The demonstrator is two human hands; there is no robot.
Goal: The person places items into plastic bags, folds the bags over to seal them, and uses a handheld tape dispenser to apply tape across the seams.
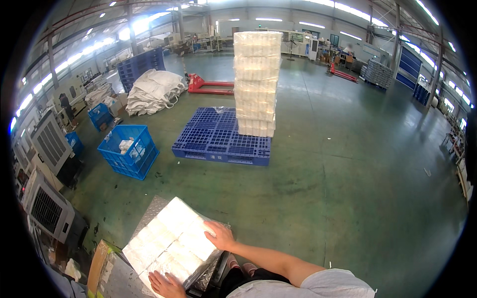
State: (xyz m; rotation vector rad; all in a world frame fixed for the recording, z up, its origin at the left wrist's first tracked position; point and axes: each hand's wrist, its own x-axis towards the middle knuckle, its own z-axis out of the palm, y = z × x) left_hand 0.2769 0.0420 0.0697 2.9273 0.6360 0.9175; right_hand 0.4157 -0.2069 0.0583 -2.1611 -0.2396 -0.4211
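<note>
A large clear-wrapped bundle of white paper packs lies on a metal tread plate in front of me. My left hand rests on the bundle's near edge with its fingers spread. Against the right side of the bundle lies my right hand, fingers stretched out along its upper edge. Neither hand is closed round anything. Beyond, a tall stack of similar wrapped white bundles stands upright on the right part of a blue plastic pallet.
A blue crate with white scraps stands at left, near a heap of whitish sacks. Behind the pallet is a red pallet jack. Grey air coolers line the left side. A person is far back.
</note>
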